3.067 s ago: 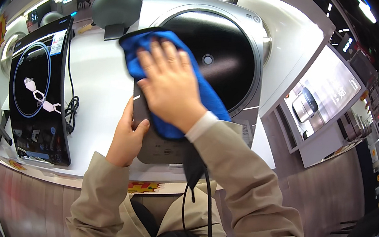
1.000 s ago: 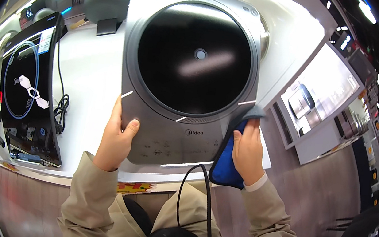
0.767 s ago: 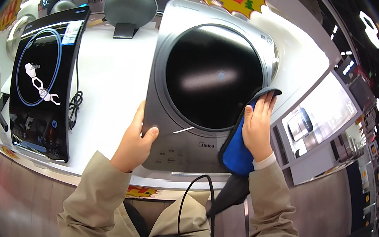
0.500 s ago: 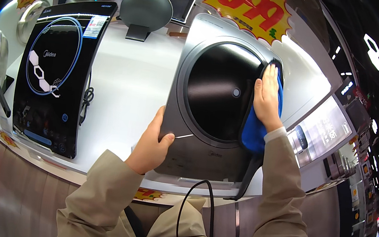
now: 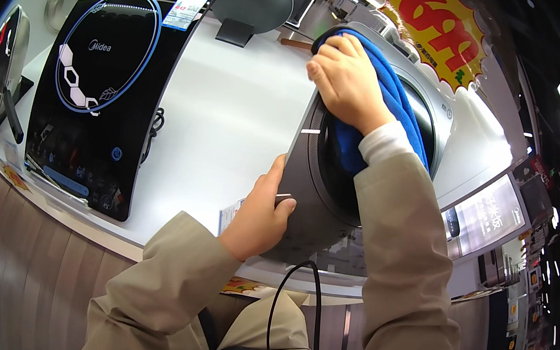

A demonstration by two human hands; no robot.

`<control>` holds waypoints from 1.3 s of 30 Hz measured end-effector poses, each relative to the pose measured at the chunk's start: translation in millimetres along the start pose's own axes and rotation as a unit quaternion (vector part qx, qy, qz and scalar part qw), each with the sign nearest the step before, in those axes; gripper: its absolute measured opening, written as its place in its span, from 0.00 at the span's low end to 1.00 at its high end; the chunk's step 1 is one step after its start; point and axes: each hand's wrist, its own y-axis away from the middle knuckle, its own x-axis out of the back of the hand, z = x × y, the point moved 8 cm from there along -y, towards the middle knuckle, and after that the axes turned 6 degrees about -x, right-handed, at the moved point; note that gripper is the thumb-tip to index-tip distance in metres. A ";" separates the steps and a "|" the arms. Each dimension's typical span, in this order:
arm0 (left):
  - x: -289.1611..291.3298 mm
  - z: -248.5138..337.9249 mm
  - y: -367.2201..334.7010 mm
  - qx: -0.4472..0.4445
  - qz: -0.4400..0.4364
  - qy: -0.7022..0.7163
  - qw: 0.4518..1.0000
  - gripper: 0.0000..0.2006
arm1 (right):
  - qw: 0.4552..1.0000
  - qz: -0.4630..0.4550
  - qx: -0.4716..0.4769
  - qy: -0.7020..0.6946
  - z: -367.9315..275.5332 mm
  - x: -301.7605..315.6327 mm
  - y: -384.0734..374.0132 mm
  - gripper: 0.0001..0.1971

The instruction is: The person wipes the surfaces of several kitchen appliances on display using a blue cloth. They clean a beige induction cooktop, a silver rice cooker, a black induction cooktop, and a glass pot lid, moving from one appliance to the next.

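Observation:
A grey induction cooker (image 5: 313, 217) with a round black cooking zone leans propped up in front of me, its face turned to the right. My left hand (image 5: 259, 218) is closed round its left edge, thumb on the front face. My right hand (image 5: 351, 82) grips a blue cloth (image 5: 400, 109), fingers curled over it at the cooker's upper left edge. The cloth drapes down across the black zone and hides much of it. My right sleeve covers the cooker's lower right part.
A black induction cooker (image 5: 98, 93) with a blue ring stands at left on the white counter (image 5: 221, 112), its cord coiled behind. A round dark pan (image 5: 254, 0) stands at the back. A yellow and red price sign (image 5: 437, 30) rises at upper right. A black cable (image 5: 315, 305) hangs before me.
The cooker has turned, and its face now points further right. My right hand has taken the cloth from its right side across to the upper left edge. My left hand keeps its hold.

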 end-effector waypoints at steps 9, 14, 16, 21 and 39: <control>-1.7 -0.4 1.4 0.026 0.006 -0.019 0.999 0.36 | 0.982 -0.123 0.078 -0.121 -70.4 -13.7 41.7 0.14; -3.3 -0.2 3.0 0.001 0.010 -0.013 1.000 0.34 | 0.994 -0.009 0.046 -0.100 1.9 -1.6 -4.9 0.07; -10.9 -1.0 -1.4 -0.004 -0.004 0.016 1.000 0.34 | 0.998 0.050 0.027 -0.001 29.8 5.5 -13.0 0.10; -0.2 4.3 -3.2 0.008 -0.023 0.057 0.998 0.35 | 0.936 -0.024 -0.348 -0.039 90.2 -4.0 -19.8 0.20; -6.9 9.9 -4.3 0.037 -0.044 0.028 0.998 0.33 | 0.851 0.153 -0.441 0.240 215.5 52.0 141.5 0.23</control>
